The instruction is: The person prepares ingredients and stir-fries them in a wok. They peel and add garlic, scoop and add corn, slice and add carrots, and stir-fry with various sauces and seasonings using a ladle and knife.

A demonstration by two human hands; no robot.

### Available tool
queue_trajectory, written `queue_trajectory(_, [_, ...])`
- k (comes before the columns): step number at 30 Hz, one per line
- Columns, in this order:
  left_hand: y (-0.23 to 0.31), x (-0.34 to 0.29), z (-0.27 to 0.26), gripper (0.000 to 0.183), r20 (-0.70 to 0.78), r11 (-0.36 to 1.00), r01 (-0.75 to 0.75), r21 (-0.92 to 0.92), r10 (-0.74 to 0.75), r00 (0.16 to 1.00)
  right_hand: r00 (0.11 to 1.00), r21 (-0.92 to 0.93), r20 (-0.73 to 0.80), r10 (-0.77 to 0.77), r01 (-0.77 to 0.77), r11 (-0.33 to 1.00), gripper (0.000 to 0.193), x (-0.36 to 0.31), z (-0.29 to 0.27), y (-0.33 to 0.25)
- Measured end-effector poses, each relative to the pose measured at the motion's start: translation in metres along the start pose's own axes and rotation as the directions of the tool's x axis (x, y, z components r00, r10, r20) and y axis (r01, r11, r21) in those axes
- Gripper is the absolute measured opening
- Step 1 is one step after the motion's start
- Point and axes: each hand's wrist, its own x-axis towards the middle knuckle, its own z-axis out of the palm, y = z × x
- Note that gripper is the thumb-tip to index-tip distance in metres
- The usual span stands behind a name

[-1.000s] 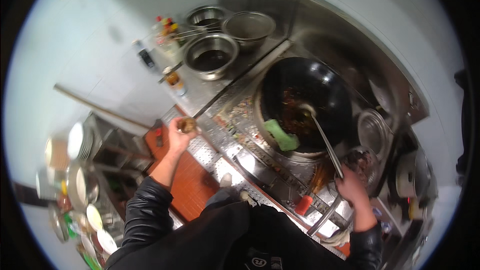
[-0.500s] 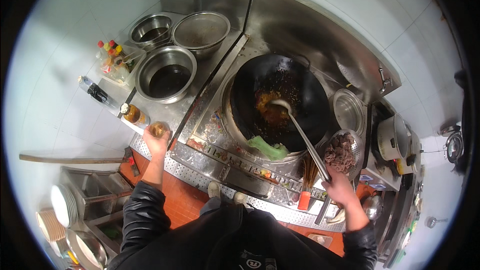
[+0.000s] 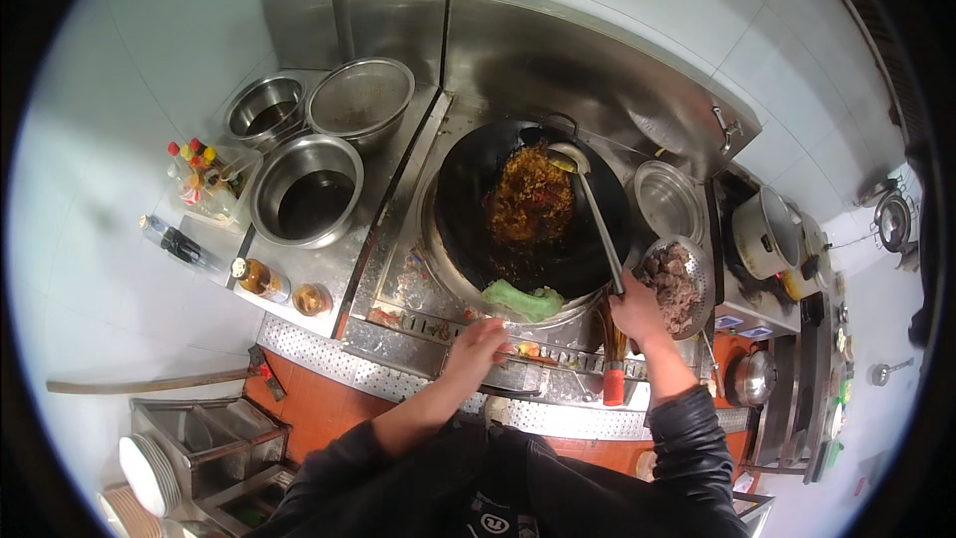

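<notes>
My right hand [image 3: 638, 311] is closed around the handle of a ladle [image 3: 597, 214], whose bowl lies at the far side of a black wok [image 3: 463, 229]. A reddish-brown sauce with bits [image 3: 533, 197] covers the wok's middle. Holding nothing, my left hand [image 3: 476, 351] hovers over the stove's front edge with its fingers loosely bent and a little apart. Just beyond it, a folded green cloth [image 3: 522, 301] lies on the wok's near rim, apart from the fingers. A small open jar [image 3: 312, 300] stands on the left counter by a brown bottle [image 3: 261, 279].
Dark meat pieces [image 3: 672, 289] fill a perforated strainer [image 3: 705, 269] beside my right hand. A bamboo brush with a red handle [image 3: 613, 384] leans at the stove front. Metal basins [image 3: 261, 189] and sauce bottles [image 3: 204, 174] stand left; a pot [image 3: 762, 229] stands right.
My left hand has let go of the jar on the counter and moved right toward the cloth. The ladle's bowl has moved to the wok's far side, and the sauce is spread wider.
</notes>
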Motion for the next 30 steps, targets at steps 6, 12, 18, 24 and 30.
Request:
queue_trajectory(6, [0.015,0.066,0.055,0.069,-0.013,0.93,0.296,-0.216,-0.306,0.952,0.962,0.069,0.261,-0.079,0.063,0.996,0.044,-0.043,-0.016,-0.021])
queue_trajectory(12, [0.001,0.096,0.067,0.054,-0.177,0.927,0.214,-0.308,-0.276,0.945,0.91,-0.099,0.413,0.013,0.031,0.995,0.062,-0.126,-0.1,-0.017])
queue_trajectory(18, [0.004,0.094,0.073,0.02,-0.301,0.912,0.088,-0.4,-0.221,0.928,0.976,-0.188,0.2,-0.082,0.121,0.975,0.061,-0.073,-0.036,-0.003])
queue_trajectory(24, [-0.006,0.036,0.07,0.018,-0.311,0.936,0.07,-0.346,-0.185,0.932,0.998,-0.024,-0.061,-0.035,0.034,0.999,0.058,-0.074,-0.012,0.016])
queue_trajectory(30, [-0.017,-0.031,0.07,0.018,-0.283,0.955,-0.012,-0.295,-0.075,0.956,0.935,0.532,0.346,-0.082,-0.124,0.837,0.045,-0.139,-0.047,0.03])
